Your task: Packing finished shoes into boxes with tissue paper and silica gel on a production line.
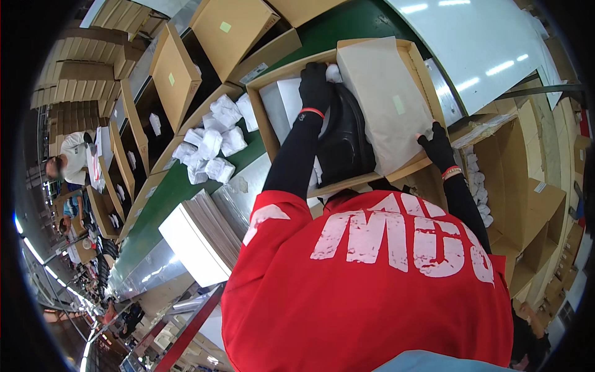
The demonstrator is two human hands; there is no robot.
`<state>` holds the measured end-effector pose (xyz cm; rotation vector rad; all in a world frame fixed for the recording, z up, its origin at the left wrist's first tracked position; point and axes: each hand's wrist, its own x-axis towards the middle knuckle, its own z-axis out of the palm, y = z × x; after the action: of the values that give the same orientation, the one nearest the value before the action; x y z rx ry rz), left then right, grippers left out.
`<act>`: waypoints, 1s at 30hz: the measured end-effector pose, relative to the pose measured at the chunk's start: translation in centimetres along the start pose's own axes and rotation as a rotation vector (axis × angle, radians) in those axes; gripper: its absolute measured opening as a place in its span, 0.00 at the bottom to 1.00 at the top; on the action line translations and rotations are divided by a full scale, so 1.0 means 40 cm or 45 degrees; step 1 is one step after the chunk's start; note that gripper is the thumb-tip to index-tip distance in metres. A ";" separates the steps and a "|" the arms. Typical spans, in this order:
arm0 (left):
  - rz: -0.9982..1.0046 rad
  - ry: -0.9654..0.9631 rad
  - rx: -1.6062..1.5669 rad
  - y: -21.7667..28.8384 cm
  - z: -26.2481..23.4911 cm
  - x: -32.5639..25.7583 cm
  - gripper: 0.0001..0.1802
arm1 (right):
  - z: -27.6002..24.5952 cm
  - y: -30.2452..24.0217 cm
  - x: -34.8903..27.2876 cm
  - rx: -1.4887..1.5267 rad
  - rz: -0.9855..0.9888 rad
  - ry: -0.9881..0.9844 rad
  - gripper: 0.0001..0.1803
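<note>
In front of me is a brown cardboard shoebox (261, 117), open and tilted. Inside lies a glossy black shoe (354, 133), with white paper to its left and translucent tissue paper (385, 93) spread over the right part. My left hand (315, 85), in a black glove, is closed at the far left end of the shoe; its fingertips are hidden. A white wad (333, 74) sits just beside it. My right hand (437, 147), also gloved, grips the right wall of the box, its thumb over the tissue edge.
White crumpled paper wads (211, 142) lie on the green work surface (162, 194) to the left. A stack of white sheets (197, 239) is nearer me. More open shoeboxes (226, 37) line the far left. Large cartons (517, 180) stand at right, beside a white tabletop (471, 43).
</note>
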<state>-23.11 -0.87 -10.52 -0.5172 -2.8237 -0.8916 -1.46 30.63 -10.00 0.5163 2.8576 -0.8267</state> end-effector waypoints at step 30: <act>0.070 -0.258 -0.461 0.026 -0.214 -0.331 0.36 | 0.021 0.057 -0.044 1.246 -0.012 0.040 0.09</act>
<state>-10.16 -8.76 -6.01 -0.7649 -2.8114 -1.4249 1.02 31.48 -11.45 0.5785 2.2825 -2.2042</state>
